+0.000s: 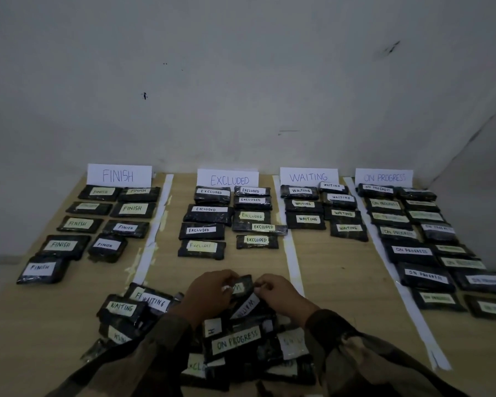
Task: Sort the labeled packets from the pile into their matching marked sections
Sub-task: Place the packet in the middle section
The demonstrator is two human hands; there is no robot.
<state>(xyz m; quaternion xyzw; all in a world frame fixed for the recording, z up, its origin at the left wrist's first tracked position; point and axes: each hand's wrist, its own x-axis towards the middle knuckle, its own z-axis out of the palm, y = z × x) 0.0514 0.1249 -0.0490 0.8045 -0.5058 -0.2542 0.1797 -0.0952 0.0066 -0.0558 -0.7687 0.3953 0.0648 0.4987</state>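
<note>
A pile of dark labeled packets (235,343) lies at the table's near edge, with labels such as ON PROGRESS, WAITING and EXCLUDED showing. Above the pile, my left hand (209,290) and my right hand (278,293) together hold one dark packet (242,285) by its two ends; its pale label is mostly hidden by my fingers. Four section signs stand at the back: FINISH (118,175), EXCLUDED (228,179), WAITING (309,176) and ON PROGRESS (384,177). Rows of sorted packets lie under each sign.
White paper strips (294,262) divide the wooden table (341,282) into sections. A bare stretch of table lies in the WAITING section in front of its packets. A grey wall rises behind the signs, and the table's left edge runs diagonally beside the FINISH packets.
</note>
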